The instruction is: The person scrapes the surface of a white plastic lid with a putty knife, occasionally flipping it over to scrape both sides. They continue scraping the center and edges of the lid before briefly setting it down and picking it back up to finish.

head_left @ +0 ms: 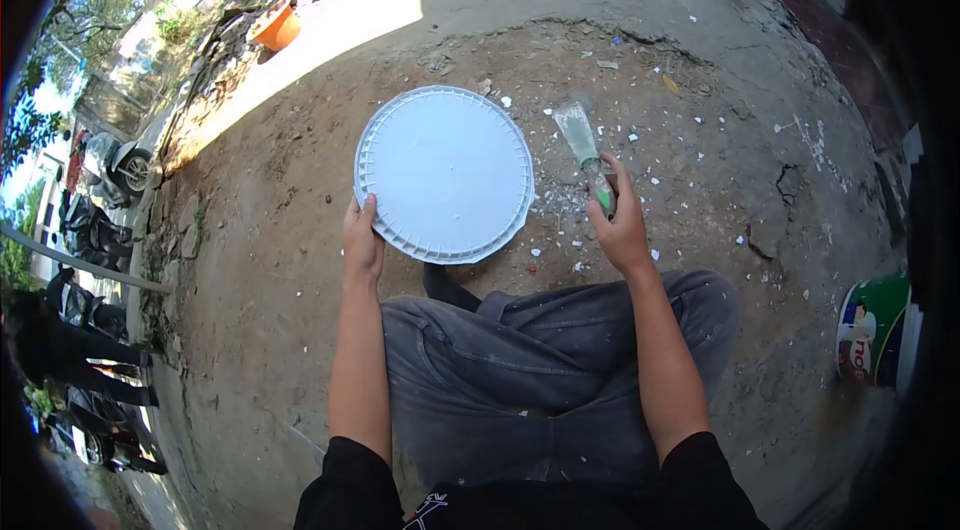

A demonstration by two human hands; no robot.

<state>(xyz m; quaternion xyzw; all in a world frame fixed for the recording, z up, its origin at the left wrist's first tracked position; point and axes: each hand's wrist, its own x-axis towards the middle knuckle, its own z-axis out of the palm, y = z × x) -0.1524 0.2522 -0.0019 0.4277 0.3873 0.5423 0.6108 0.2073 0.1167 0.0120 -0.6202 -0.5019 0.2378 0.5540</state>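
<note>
A round white lid (446, 174) with a ribbed rim is held up in front of my crossed legs. My left hand (363, 238) grips its lower left edge, the thumb over the rim. On the right, my right hand (622, 222) is closed around the green handle of a scraper (577, 134), whose flat, whitish blade points up and slightly left. The blade and the lid are apart. White flakes lie scattered on the ground around the scraper.
A green paint bucket (872, 332) stands at the far right. An orange pot (275, 25) lies tilted at the upper left. Parked motorbikes (102, 165) and a standing person (75, 350) are at the left. Cracked concrete (790, 180) runs along the right.
</note>
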